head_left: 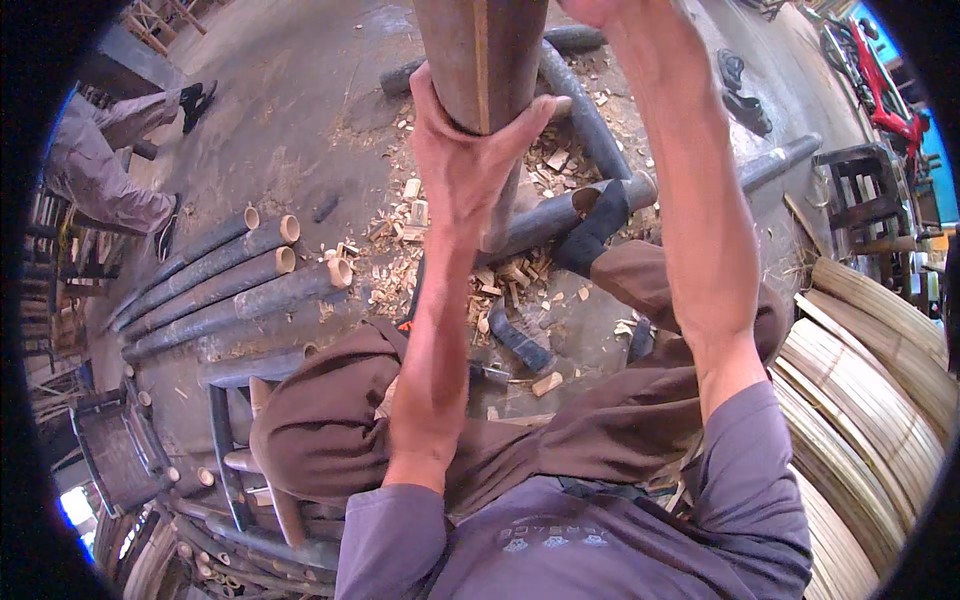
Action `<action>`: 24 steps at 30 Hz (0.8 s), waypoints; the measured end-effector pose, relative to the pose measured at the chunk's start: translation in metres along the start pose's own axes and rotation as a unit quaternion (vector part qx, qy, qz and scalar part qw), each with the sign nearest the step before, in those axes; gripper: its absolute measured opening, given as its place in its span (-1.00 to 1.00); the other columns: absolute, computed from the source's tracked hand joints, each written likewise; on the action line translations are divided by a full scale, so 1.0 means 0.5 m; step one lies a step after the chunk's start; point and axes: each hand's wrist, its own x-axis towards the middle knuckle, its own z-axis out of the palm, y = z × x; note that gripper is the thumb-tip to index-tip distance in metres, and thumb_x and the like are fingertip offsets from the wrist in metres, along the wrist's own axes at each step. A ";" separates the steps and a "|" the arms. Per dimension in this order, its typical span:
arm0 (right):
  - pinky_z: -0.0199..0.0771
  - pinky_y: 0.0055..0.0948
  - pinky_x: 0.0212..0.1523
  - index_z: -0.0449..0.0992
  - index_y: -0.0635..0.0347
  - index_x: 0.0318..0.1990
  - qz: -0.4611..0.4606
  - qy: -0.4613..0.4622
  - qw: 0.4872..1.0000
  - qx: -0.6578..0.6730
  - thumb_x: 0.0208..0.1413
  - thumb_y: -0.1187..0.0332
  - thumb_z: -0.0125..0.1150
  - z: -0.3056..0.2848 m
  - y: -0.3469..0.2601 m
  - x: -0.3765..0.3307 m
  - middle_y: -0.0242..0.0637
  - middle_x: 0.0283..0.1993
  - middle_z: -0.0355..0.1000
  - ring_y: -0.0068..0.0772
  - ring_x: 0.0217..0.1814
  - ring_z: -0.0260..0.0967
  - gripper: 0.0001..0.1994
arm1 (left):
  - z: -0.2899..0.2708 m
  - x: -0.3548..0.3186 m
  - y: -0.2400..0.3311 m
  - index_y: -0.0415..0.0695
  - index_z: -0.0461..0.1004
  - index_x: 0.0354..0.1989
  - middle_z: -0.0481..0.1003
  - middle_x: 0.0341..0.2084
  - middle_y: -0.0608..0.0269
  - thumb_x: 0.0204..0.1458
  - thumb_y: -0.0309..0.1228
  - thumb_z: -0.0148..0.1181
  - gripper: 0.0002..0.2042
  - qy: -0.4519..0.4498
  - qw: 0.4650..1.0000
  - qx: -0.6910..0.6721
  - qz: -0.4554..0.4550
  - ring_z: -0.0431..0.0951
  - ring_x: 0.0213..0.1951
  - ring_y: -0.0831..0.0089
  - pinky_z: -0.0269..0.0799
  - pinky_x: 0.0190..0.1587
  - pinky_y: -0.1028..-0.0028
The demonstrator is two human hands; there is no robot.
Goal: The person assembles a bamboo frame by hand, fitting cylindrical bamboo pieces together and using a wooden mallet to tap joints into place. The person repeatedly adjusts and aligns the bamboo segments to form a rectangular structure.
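A dusty concrete workshop floor (300,110) is spreading out below, littered with pale wood chips (500,275). Rising near the top of the view, a thick dark bamboo pole (480,55) is standing nearly upright in front of the seated person. The left hand (465,160) is wrapping around the pole's lower part, fingers and thumb curled against it. The right hand (590,8) is reaching up beside the pole, mostly cut off by the frame edge, so I cannot tell its grip. Left of the knees, a row of cut bamboo poles (230,275) is lying side by side. Bent bamboo strips (870,400) are piling up at the right, and another person (100,160) is sitting at the far left.
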 end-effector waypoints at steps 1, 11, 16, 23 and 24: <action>0.47 -0.13 -0.06 0.28 0.11 0.22 -0.021 -0.009 0.999 0.033 -0.05 -0.07 0.23 0.027 -0.024 -0.004 -0.14 0.04 0.42 -0.15 -0.04 0.47 -0.30 | -0.030 0.004 -0.005 -0.25 0.24 0.04 0.51 -0.19 0.02 -0.34 -0.14 0.56 -0.21 -0.031 0.999 -0.028 -0.016 0.56 -0.17 0.27 0.49 -0.14 0.28; 0.47 -0.07 0.11 0.09 0.32 0.34 -0.057 0.013 0.994 0.094 -0.31 -0.38 0.37 0.102 -0.192 -0.025 0.12 0.05 0.36 -0.10 0.00 0.47 0.17 | -0.034 -0.029 -0.024 -0.28 0.22 0.06 0.46 -0.13 0.02 -0.35 -0.18 0.57 -0.19 0.072 0.997 0.005 -0.038 0.51 -0.13 0.28 0.45 -0.07 0.30; 0.54 -0.13 0.02 0.16 0.29 0.29 -0.140 -0.016 0.975 0.171 -0.18 -0.28 0.37 0.110 -0.171 -0.044 -0.02 -0.05 0.44 -0.23 -0.08 0.50 0.01 | -0.083 0.006 -0.029 -0.25 0.24 0.06 0.47 -0.13 0.02 -0.37 -0.18 0.57 -0.19 -0.067 0.995 -0.030 -0.070 0.53 -0.12 0.29 0.47 -0.07 0.29; 0.60 -0.16 -0.08 0.22 0.22 0.24 -0.264 0.096 0.952 0.118 -0.09 -0.20 0.37 0.124 -0.136 -0.058 -0.15 -0.12 0.48 -0.30 -0.10 0.51 -0.13 | 0.001 -0.036 -0.026 -0.24 0.24 0.07 0.51 -0.17 0.05 -0.34 -0.20 0.54 -0.21 0.110 0.994 -0.021 0.011 0.56 -0.14 0.29 0.49 -0.07 0.30; 0.61 -0.16 -0.10 0.23 0.21 0.23 -0.294 0.109 0.943 0.109 -0.07 -0.18 0.36 0.132 -0.139 -0.049 -0.17 -0.13 0.48 -0.31 -0.10 0.51 -0.16 | -0.009 -0.031 -0.032 -0.24 0.24 0.07 0.51 -0.17 0.05 -0.34 -0.20 0.55 -0.21 0.054 0.998 -0.033 0.003 0.56 -0.14 0.30 0.48 -0.07 0.30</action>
